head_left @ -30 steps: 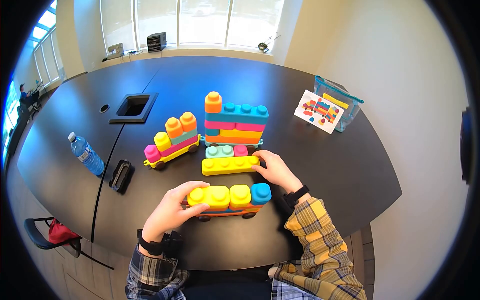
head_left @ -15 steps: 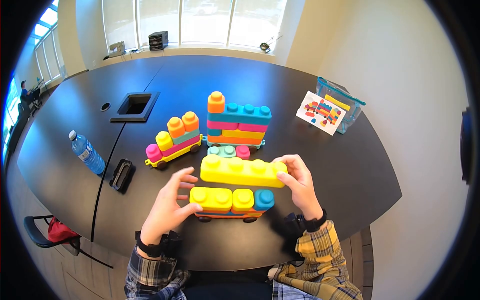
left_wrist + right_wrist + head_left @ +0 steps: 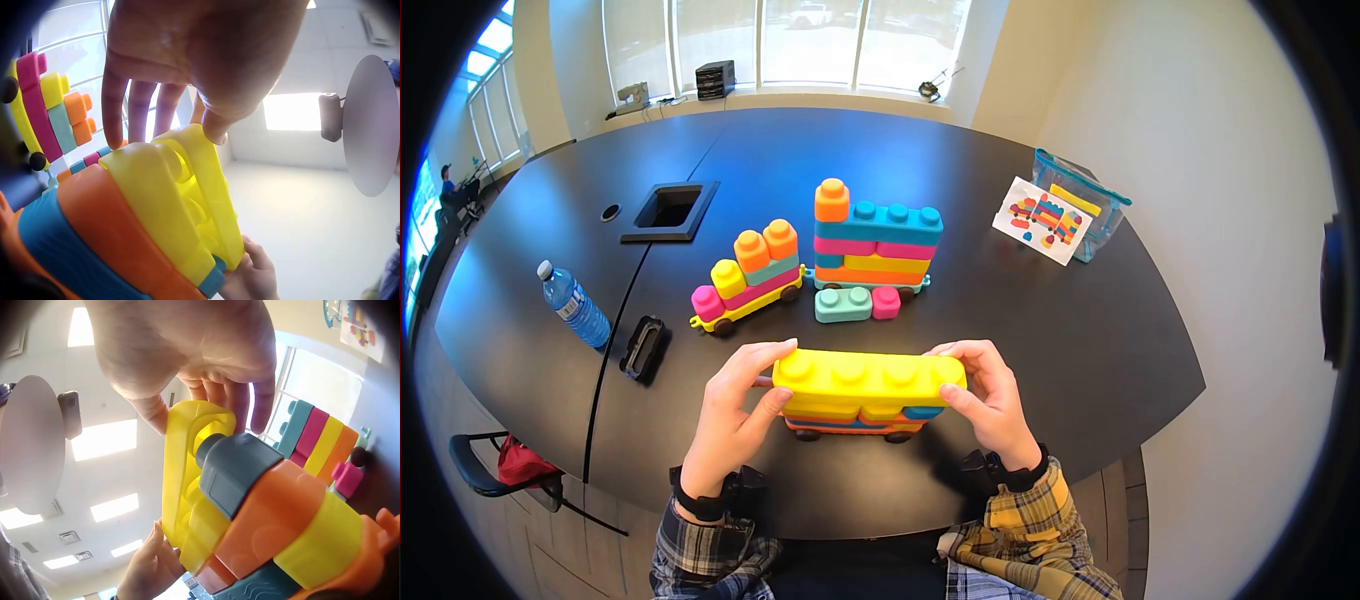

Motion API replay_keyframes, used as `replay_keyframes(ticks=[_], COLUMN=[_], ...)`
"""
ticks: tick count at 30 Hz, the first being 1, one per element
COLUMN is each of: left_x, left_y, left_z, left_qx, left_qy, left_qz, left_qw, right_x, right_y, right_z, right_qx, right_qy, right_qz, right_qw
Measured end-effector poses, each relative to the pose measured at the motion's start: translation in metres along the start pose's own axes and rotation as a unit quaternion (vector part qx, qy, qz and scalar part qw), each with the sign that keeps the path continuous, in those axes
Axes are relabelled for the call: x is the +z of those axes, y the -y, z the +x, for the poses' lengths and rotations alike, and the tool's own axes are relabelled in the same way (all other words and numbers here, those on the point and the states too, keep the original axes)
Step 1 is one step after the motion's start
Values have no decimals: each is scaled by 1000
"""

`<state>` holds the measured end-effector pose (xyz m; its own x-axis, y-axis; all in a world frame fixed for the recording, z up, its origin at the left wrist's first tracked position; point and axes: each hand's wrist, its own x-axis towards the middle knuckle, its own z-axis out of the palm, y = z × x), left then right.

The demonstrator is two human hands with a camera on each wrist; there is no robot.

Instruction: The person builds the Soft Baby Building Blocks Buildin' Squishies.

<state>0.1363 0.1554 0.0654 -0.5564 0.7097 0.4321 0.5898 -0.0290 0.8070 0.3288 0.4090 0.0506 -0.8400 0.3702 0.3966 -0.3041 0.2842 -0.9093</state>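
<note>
A long yellow toy block (image 3: 872,375) lies over the top of a block-built wagon (image 3: 855,424), studs up. My left hand (image 3: 735,410) pinches its left end between thumb and fingers. At its right end, the thumb and fingers of my right hand (image 3: 997,400) grip it. Both wrist views show a gap under the long block, with studs beneath it. The wagon has orange, blue and yellow layers. A small blue block (image 3: 240,465) tops its right end. The wagon stands on dark wheels, close in front of the person.
Behind stand a yellow-based wagon (image 3: 750,292) and a taller wagon (image 3: 878,262). A teal block (image 3: 842,305) and a pink block (image 3: 886,302) lie before them. At left are a water bottle (image 3: 575,308) and black case (image 3: 642,350); at right, a picture card (image 3: 1040,222) against a clear bag (image 3: 1108,212).
My right hand has lifted the long yellow block from beside the teal block and brought it toward the person, over the near wagon. My left hand has moved from the wagon to the block's left end.
</note>
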Motion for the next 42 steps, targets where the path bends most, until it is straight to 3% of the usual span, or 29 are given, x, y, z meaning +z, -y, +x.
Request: replay_keyframes(ticks=[6, 16, 21, 25, 27, 42], left_x=[-3, 0, -6, -7, -6, -4], left_y=[3, 6, 8, 9, 13, 12], left_z=[1, -3, -3, -3, -4, -8], left_qx=[-12, -58, -61, -62, -70, -85], left_qy=[21, -4, 17, 20, 15, 43], left_qz=[-28, -83, -95, -88, -103, -54], left_qw=[999, 995, 993, 994, 992, 994], right_x=[4, 6, 7, 6, 8, 9], right_y=[3, 11, 14, 6, 2, -11], right_z=[-4, 0, 2, 2, 1, 0], right_qx=[-51, -32, -119, -101, -21, 7], right_qy=[-3, 16, 37, 42, 26, 18], right_qz=[-82, -123, -153, -147, -76, -48], right_qw=[995, 992, 980, 983, 997, 999])
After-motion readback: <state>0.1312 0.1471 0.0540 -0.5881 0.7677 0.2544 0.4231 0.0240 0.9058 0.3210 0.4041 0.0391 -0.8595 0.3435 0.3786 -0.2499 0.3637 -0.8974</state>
